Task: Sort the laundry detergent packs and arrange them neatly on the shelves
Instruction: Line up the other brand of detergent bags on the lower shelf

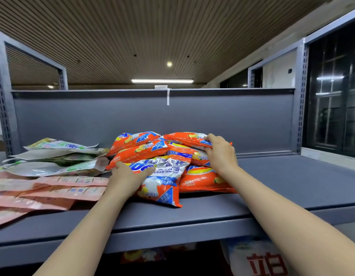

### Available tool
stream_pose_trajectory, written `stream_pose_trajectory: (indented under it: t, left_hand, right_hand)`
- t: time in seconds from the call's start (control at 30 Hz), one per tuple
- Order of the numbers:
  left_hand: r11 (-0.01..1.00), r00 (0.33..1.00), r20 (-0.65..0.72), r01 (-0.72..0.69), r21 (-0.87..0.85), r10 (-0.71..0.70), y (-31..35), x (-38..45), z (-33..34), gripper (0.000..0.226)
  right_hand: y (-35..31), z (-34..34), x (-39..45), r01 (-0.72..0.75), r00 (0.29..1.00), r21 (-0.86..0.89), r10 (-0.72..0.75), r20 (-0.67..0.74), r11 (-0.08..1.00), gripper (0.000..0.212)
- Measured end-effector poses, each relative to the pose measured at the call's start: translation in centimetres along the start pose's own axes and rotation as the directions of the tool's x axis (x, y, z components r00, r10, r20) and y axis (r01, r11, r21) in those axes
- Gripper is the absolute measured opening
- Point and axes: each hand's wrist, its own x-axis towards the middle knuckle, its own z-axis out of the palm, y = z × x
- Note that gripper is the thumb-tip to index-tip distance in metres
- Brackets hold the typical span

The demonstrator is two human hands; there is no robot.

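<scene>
On the grey shelf (272,196), the left hand (124,178) curls its fingers over the near end of a crinkled orange, white and blue detergent pack (162,176) lying atop the heap; left of those fingers lie flat pink packs (53,192), then pale green-and-white ones (59,156) behind; farther back, the right hand (220,152) grips the rear orange pack (188,139), fingers clamped over its end.

Detergent packs (164,162) lay heaped mid-shelf (292,182), w/ flat pouches (49,188) stacked to their left & the back panel (232,120) behind both.
</scene>
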Motion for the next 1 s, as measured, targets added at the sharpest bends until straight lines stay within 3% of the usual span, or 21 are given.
stream_pose_trajectory:
  t: [0.23, 0.43, 0.63, 0.73, 0.77, 0.83, 0.9, 1.0]
  left_hand:
    - [0.997, 1.000, -0.008, 0.029, 0.065, -0.028, 0.2, 0.0, -0.1, 0.122]
    - [0.993, 0.999, -0.034, 0.004, 0.121, 0.000, 0.6, -0.7, -0.2, 0.120]
    - [0.991, 0.993, -0.119, 0.019, 0.134, -0.002, 0.7, -1.8, -0.5, 0.118]
    - [0.993, 0.989, -0.101, 0.104, -0.047, -0.108, 0.1, -1.4, -1.7, 0.107]
    - [0.981, 0.987, -0.077, 0.126, -0.145, -0.138, 0.0, -1.3, -2.2, 0.097]
    - [0.928, 0.985, 0.001, 0.161, -0.336, -0.170, -0.1, -1.3, -3.0, 0.079]
    - [0.890, 0.981, 0.084, 0.196, -0.412, -0.177, 0.3, -1.7, -3.7, 0.068]
    - [0.819, 0.961, 0.209, 0.267, -0.508, -0.183, 0.9, -2.2, -4.3, 0.049]
  right_hand:
    - [3.3, -4.4, -5.7, -0.058, 0.998, 0.119, 0.058, 0.000, 0.991, 0.019]
    - [5.9, -7.1, -10.6, -0.167, 0.986, 0.408, 0.143, 0.089, 0.898, 0.031]
    - [6.6, -8.1, -9.6, -0.506, 0.846, 0.640, 0.476, 0.238, 0.578, 0.012]
    - [6.2, -8.0, -8.7, -0.638, 0.769, 0.542, 0.499, 0.400, 0.548, 0.072]
    - [6.0, -7.9, -8.5, -0.654, 0.757, 0.522, 0.490, 0.433, 0.548, 0.081]
    - [5.4, -7.8, -8.2, -0.653, 0.757, 0.563, 0.447, 0.477, 0.506, 0.065]
    - [4.8, -8.0, -8.3, -0.646, 0.762, 0.629, 0.405, 0.504, 0.433, 0.036]
    - [4.8, -8.0, -8.3, -0.604, 0.790, 0.703, 0.399, 0.465, 0.376, 0.018]
